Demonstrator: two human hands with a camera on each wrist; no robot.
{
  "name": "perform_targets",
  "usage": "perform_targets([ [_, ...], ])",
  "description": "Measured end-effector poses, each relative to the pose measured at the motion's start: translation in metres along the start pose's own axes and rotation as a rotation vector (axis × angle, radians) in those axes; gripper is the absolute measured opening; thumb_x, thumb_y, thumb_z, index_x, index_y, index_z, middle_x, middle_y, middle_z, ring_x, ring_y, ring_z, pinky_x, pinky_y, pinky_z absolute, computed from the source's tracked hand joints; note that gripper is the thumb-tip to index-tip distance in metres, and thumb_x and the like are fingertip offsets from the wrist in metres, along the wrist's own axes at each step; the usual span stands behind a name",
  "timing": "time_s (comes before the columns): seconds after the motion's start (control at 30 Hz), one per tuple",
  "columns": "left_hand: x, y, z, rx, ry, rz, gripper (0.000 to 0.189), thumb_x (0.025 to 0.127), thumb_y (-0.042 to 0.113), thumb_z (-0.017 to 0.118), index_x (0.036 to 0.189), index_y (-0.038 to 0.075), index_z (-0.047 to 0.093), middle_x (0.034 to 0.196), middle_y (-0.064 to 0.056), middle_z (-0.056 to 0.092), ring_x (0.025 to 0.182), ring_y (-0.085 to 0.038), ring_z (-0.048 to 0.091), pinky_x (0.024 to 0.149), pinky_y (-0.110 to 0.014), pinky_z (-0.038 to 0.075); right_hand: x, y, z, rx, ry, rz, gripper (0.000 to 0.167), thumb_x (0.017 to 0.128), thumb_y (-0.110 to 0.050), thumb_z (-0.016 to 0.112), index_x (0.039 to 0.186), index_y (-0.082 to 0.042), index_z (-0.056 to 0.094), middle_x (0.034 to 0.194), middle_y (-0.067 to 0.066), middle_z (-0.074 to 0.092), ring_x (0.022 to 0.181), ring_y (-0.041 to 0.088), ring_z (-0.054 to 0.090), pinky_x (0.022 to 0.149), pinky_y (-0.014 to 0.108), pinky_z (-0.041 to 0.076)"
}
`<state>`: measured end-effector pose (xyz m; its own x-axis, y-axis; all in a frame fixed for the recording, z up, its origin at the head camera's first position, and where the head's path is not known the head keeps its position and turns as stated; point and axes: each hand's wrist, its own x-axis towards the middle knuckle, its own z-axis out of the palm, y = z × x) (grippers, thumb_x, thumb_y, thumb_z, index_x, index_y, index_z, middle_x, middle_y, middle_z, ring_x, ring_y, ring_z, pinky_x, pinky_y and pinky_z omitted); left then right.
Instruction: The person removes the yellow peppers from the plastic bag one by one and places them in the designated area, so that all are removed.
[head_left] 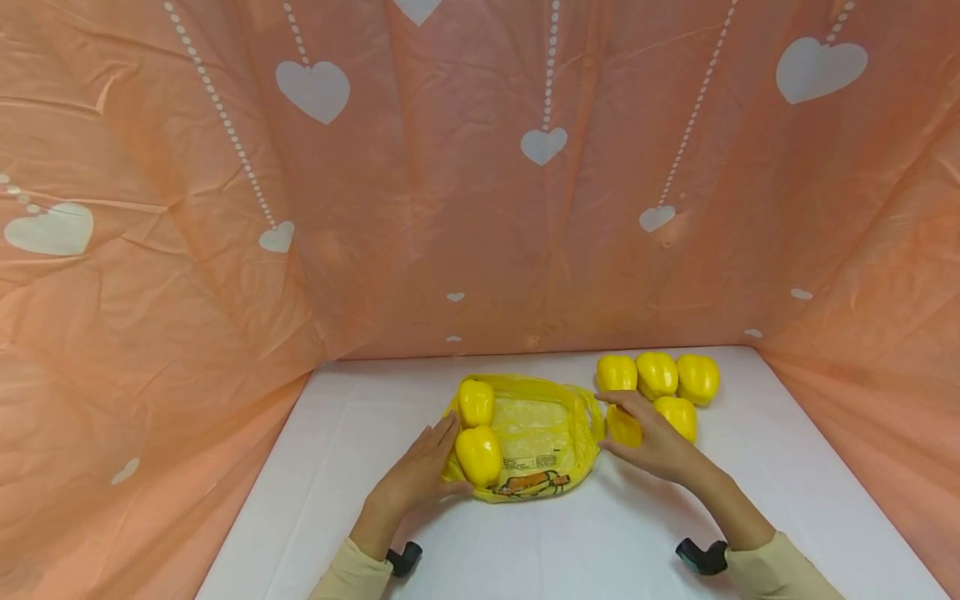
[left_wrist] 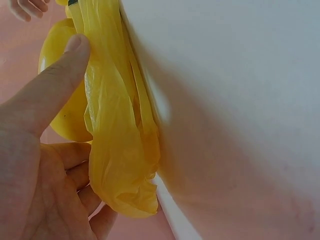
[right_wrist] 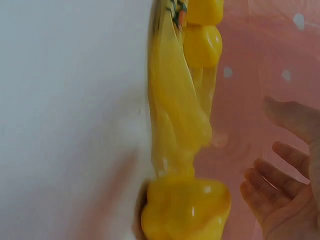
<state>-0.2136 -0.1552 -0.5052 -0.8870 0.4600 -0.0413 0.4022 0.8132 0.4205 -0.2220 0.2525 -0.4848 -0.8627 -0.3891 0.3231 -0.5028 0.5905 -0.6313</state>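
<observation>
A yellow plastic bag (head_left: pixel 534 429) with printing lies flat on the table. Two glossy yellow bell peppers, a far one (head_left: pixel 476 403) and a near one (head_left: pixel 478 457), rest on its left part. My left hand (head_left: pixel 420 468) touches the bag's left edge beside them, thumb spread toward the near side. In the left wrist view the thumb lies by the pepper (left_wrist: pixel 65 107) and crumpled bag. At the bag's right end my right hand (head_left: pixel 652 437) hovers with fingers spread around another yellow bell pepper (head_left: pixel 624 427). The right wrist view shows that hand apart from the pepper (right_wrist: pixel 185 210).
Several more yellow bell peppers (head_left: pixel 697 379) sit together at the back right of the white table (head_left: pixel 360 408). An orange curtain (head_left: pixel 450 208) with white hearts hangs behind and along both sides. Black wrist straps (head_left: pixel 702 557) show near the sleeves.
</observation>
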Motion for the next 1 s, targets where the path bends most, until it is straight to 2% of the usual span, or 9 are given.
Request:
perform_targets([
  [0.27, 0.0, -0.001, 0.0, -0.001, 0.004, 0.005, 0.111, 0.089, 0.043, 0.088, 0.167, -0.006, 0.025, 0.177, -0.021, 0.021, 0.163, -0.035, 0.024, 0.135, -0.051, 0.016, 0.012, -0.012, 0.023, 0.038, -0.064, -0.034, 0.07, 0.092, -0.022, 0.088, 0.151, -0.008, 0.054, 0.151, 0.015, 0.059, 0.138, 0.043, 0.056, 0.113, 0.065, 0.05],
  [0.47, 0.0, -0.002, 0.0, -0.002, 0.002, 0.005, 0.111, 0.089, 0.043, 0.088, 0.167, -0.005, 0.025, 0.177, -0.02, 0.021, 0.163, -0.035, 0.024, 0.136, -0.051, 0.016, 0.017, -0.02, 0.039, 0.073, -0.086, -0.067, 0.071, 0.092, -0.018, 0.088, 0.152, -0.006, 0.053, 0.15, 0.014, 0.058, 0.136, 0.044, 0.057, 0.111, 0.066, 0.051],
  [0.6, 0.0, -0.002, 0.0, 0.0, 0.002, 0.001, 0.111, 0.089, 0.042, 0.088, 0.167, -0.005, 0.025, 0.177, -0.02, 0.021, 0.163, -0.035, 0.024, 0.135, -0.051, 0.017, 0.021, -0.026, 0.048, 0.091, -0.105, -0.106, 0.07, 0.093, -0.017, 0.087, 0.153, -0.004, 0.052, 0.149, 0.018, 0.059, 0.134, 0.046, 0.058, 0.11, 0.067, 0.051],
  [0.77, -0.001, 0.0, -0.001, -0.002, 0.004, 0.004, 0.111, 0.089, 0.042, 0.088, 0.167, -0.006, 0.026, 0.177, -0.021, 0.022, 0.163, -0.036, 0.024, 0.135, -0.051, 0.017, 0.024, -0.034, 0.058, 0.101, -0.149, -0.089, 0.071, 0.095, -0.025, 0.085, 0.154, -0.008, 0.051, 0.152, 0.017, 0.057, 0.135, 0.048, 0.057, 0.11, 0.069, 0.051],
  [1.0, -0.002, 0.003, -0.002, -0.014, 0.008, 0.0, 0.109, 0.089, 0.039, 0.089, 0.166, -0.007, 0.027, 0.176, -0.021, 0.022, 0.163, -0.036, 0.024, 0.135, -0.051, 0.017, 0.029, -0.037, 0.071, 0.142, -0.195, -0.12, 0.072, 0.096, -0.025, 0.084, 0.156, -0.01, 0.048, 0.152, 0.02, 0.055, 0.137, 0.049, 0.055, 0.113, 0.067, 0.049],
])
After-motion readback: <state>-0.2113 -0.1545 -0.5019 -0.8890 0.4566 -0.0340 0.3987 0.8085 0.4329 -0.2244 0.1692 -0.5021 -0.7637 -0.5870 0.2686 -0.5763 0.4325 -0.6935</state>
